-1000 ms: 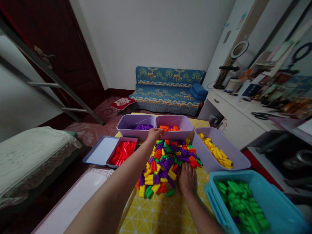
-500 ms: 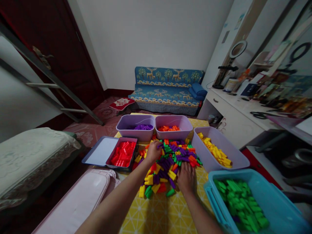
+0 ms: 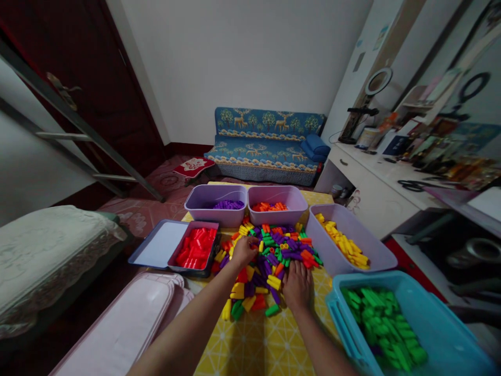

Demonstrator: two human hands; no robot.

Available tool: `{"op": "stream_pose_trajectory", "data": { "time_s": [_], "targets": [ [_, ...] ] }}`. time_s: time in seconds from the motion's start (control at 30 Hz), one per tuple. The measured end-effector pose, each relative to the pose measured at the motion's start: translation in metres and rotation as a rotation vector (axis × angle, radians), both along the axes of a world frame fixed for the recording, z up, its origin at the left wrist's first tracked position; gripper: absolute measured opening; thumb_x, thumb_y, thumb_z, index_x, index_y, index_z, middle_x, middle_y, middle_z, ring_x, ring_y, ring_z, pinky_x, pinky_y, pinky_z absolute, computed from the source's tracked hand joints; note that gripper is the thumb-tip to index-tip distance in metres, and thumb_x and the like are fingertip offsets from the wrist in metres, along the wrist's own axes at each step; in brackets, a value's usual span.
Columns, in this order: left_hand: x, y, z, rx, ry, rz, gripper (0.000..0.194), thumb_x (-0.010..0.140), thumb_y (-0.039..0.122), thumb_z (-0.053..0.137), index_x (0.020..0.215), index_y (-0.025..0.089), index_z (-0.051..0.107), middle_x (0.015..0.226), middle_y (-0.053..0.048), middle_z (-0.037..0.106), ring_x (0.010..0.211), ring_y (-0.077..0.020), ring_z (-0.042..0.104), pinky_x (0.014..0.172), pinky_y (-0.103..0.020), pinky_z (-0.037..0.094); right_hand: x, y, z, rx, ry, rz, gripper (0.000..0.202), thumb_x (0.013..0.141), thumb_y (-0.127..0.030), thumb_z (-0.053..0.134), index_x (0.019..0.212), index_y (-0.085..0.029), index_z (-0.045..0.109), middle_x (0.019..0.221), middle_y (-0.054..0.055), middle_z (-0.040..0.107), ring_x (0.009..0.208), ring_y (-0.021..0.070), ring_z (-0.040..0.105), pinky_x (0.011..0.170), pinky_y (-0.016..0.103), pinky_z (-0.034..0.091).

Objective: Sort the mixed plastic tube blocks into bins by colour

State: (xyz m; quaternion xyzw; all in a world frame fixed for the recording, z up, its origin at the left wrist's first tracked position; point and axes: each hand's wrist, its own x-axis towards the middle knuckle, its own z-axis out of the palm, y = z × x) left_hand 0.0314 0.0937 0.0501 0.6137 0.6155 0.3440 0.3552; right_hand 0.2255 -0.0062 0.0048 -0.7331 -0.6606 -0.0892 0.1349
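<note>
A mixed pile of purple, green, yellow, orange and red plastic pieces (image 3: 270,263) covers the middle of the yellow patterned table (image 3: 270,344). Over the pile's left part is my left hand (image 3: 244,251), fingers bent together at the pieces; what they hold, if anything, is too small to make out. My right hand (image 3: 298,279) lies at the pile's right edge, fingers stretched forward against the pieces. Behind the pile stand a lilac bin with purple pieces (image 3: 195,208) and one with orange pieces (image 3: 299,209); to the right is one with yellow pieces (image 3: 376,248).
A case of red pieces (image 3: 195,248) lies open at the left, above pink lids (image 3: 125,324). At the right front stands a turquoise bin (image 3: 434,324) with green pieces. Beyond are a blue sofa (image 3: 266,149), a small stool (image 3: 194,166) and a cluttered white desk (image 3: 376,183).
My left hand has moved slightly down and left over the pile, and the purple piece seen at its fingertips before is no longer visible there. My right hand stays in nearly the same place.
</note>
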Motion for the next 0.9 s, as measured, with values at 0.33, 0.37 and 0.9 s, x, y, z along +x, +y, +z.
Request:
{"op": "stream_pose_trajectory", "data": {
  "time_s": [0.33, 0.37, 0.9],
  "targets": [
    [0.006, 0.001, -0.014, -0.118, -0.340, 0.003, 0.035, 0.048, 0.003, 0.064, 0.080, 0.017, 0.067, 0.060, 0.007, 0.057, 0.054, -0.0074, 0.048, 0.054, -0.018, 0.037, 0.000, 0.000, 0.003, 0.000, -0.002, 0.006, 0.036, 0.090, -0.024, 0.047, 0.123, -0.013, 0.057, 0.127, 0.016, 0.060, 0.123, 0.0268, 0.047, 0.109, 0.041, 0.026],
    [0.006, 0.001, -0.014, -0.121, -0.373, -0.001, 0.035, 0.047, 0.002, 0.064, 0.080, 0.016, 0.067, 0.060, 0.007, 0.057, 0.054, -0.0070, 0.048, 0.053, -0.017, 0.036, 0.000, 0.000, 0.002, 0.002, -0.003, 0.007, 0.036, 0.090, -0.024, 0.048, 0.123, -0.013, 0.057, 0.127, 0.016, 0.060, 0.123, 0.0267, 0.047, 0.109, 0.041, 0.025],
    [-0.008, 0.000, 0.007, -0.081, -0.805, 0.124, 0.039, 0.055, 0.037, 0.085, 0.084, 0.014, 0.072, 0.076, -0.003, 0.072, 0.072, -0.0164, 0.066, 0.074, -0.029, 0.051, 0.001, 0.000, 0.000, 0.011, -0.017, 0.014, 0.034, 0.092, -0.024, 0.045, 0.122, -0.012, 0.057, 0.125, 0.015, 0.061, 0.121, 0.0268, 0.049, 0.108, 0.040, 0.027]
  ]
}}
